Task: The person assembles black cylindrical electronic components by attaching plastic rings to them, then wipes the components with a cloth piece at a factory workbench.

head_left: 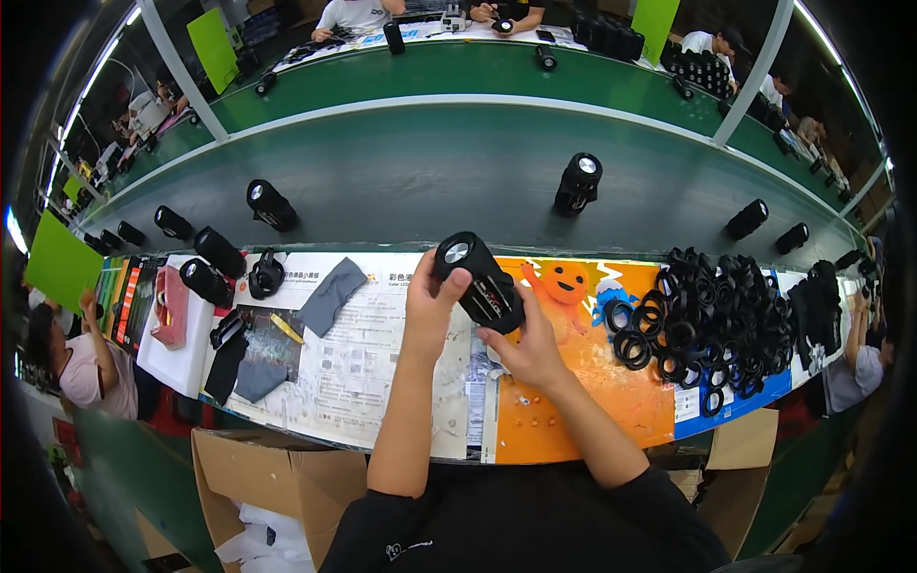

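Note:
Both my hands hold a black cylindrical speaker (489,286) with a silver disc on its upper end, tilted above the work table. My left hand (433,298) wraps its left side near the disc end, thumb across the front. My right hand (533,349) grips the lower right end, with the thumb underneath. Below and to the left lies a printed white sheet (358,368); to the right is an orange sheet (592,401) with cartoon figures. A large heap of black rings (693,325) covers the table's right part.
On the grey-green conveyor belt (411,162) beyond the table stand several similar speakers, one upright (578,186). At left are grey cloths (332,296), a yellow-handled tool (287,328) and a white foam tray (177,349). A cardboard box (258,468) stands below. Other people work around.

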A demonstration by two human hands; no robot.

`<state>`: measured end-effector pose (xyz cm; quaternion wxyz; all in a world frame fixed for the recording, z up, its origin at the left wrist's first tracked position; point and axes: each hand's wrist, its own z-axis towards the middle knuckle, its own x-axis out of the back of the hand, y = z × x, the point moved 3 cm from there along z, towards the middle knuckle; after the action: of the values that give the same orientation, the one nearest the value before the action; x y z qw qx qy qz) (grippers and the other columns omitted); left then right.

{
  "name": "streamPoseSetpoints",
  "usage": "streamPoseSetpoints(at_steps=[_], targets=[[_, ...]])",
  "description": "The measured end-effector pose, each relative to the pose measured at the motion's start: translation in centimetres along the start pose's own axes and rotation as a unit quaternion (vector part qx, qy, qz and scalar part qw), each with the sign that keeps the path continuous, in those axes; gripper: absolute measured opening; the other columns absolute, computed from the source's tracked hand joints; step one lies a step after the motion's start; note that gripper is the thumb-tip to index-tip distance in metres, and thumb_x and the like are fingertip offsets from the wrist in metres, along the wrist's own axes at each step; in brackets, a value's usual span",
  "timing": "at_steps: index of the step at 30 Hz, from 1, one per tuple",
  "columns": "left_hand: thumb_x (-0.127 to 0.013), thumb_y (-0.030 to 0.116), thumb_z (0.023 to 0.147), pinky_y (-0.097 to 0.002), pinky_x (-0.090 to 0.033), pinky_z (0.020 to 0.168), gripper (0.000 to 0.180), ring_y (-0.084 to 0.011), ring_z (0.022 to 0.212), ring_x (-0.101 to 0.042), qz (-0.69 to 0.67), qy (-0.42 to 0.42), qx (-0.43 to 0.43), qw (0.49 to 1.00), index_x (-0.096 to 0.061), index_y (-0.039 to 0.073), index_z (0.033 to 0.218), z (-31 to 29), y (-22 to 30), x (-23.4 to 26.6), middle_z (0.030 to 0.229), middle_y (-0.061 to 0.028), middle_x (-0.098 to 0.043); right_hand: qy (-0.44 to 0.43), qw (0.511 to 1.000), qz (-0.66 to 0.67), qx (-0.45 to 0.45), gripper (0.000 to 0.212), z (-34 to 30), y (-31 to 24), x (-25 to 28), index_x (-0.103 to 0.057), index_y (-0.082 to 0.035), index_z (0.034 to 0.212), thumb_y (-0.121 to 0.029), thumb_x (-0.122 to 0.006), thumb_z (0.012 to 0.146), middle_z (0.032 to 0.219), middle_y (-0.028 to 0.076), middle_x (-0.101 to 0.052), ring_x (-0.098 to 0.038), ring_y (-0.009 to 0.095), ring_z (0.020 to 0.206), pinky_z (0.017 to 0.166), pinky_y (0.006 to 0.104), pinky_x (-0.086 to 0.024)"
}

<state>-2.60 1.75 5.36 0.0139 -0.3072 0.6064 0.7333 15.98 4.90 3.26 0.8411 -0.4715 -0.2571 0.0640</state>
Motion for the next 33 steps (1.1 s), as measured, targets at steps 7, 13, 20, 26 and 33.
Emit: streamPoseSetpoints(at_steps=[7,13,20,26,33], targets=[[-0.087,0.022,0.097,-0.0479,-0.069,0.094,0.053,-0.0342,0.108,-0.08,-0.188,-0.074,0.068,0.977,-0.062,0.002,0.139,-1.1,-2.5,0.7,0.12,-0.0177,-0.076,-0.226,0.843,0.417,-0.252,0.058,-1.3,2.1,-0.6,-0.058,0.007,0.144,-0.027,-0.084,0.105,0.123,0.007,-0.071,-0.073,0.014,0.112,0.099,0.0315,-0.06],[-0.088,0.022,0.094,-0.0485,-0.064,0.104,0.054,-0.0327,0.114,-0.076,-0.152,-0.027,-0.027,0.988,-0.063,0.002,0.138,-0.7,-2.7,1.1,0.115,-0.0149,-0.075,-0.117,0.971,0.181,-0.102,0.077,-1.3,2.2,-1.2,-0.057,0.006,0.151,-0.032,-0.093,0.095,0.131,0.018,-0.074,-0.075,0.025,0.122,0.105,0.0387,-0.059],[-0.091,0.029,0.087,-0.0418,-0.063,0.101,0.061,-0.0271,0.108,-0.074,-0.177,-0.09,-0.016,0.98,-0.062,0.006,0.135,-0.4,-3.4,1.3,0.113,-0.012,-0.071,-0.117,0.988,0.086,-0.044,0.085,-1.2,1.7,-1.4,-0.056,0.005,0.153,-0.034,-0.096,0.09,0.129,0.023,-0.074,-0.076,0.035,0.119,0.103,0.0422,-0.059],[-0.094,0.024,0.086,-0.044,-0.063,0.104,0.066,-0.029,0.113,-0.075,-0.185,-0.091,-0.006,0.979,-0.061,0.005,0.14,-0.9,-3.9,0.8,0.118,-0.0133,-0.073,-0.089,0.988,0.108,-0.062,0.082,-1.2,1.1,-1.6,-0.056,0.004,0.152,-0.032,-0.095,0.089,0.124,0.022,-0.075,-0.077,0.034,0.112,0.099,0.0428,-0.06],[-0.097,0.023,0.086,-0.0485,-0.063,0.107,0.068,-0.0326,0.116,-0.076,-0.143,-0.066,-0.061,0.986,-0.062,0.0,0.14,-1.2,-2.8,1.2,0.121,-0.016,-0.074,-0.053,0.997,0.06,0.005,0.083,-1.2,0.4,-0.9,-0.052,0.003,0.155,-0.022,-0.094,0.088,0.135,0.024,-0.069,-0.071,0.04,0.124,0.106,0.0449,-0.057]])
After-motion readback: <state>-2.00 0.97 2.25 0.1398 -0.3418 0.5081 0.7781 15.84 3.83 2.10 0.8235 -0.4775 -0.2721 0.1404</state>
